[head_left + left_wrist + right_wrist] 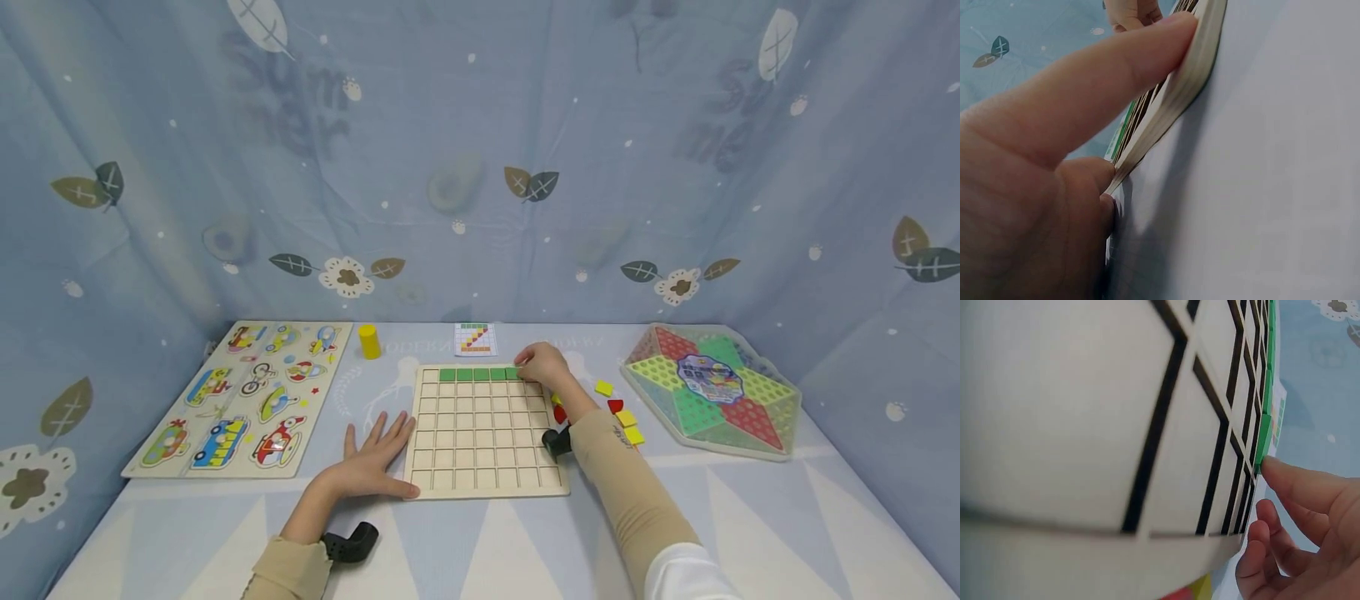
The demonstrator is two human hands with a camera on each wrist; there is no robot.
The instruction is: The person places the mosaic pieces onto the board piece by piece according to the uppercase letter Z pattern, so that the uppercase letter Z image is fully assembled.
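A pale wooden grid board [486,433] lies on the table, with a row of green square tiles [472,375] along its far edge. My right hand [543,367] is at the right end of that row, fingertips on the last green tile [1263,439], which stands slightly proud of its cell in the right wrist view. The other fingers curl beyond the board's edge. My left hand [372,464] is spread flat at the board's near left corner. Its thumb [1175,37] rests on the board's near edge, and the other fingertips reach its left side.
Yellow and red pieces [626,418] lie right of the board, partly behind the right arm. A small pattern card [476,340] and a yellow cylinder [369,342] stand farther back. A vehicle puzzle board [240,400] is at left, a hexagonal game box [712,392] at right.
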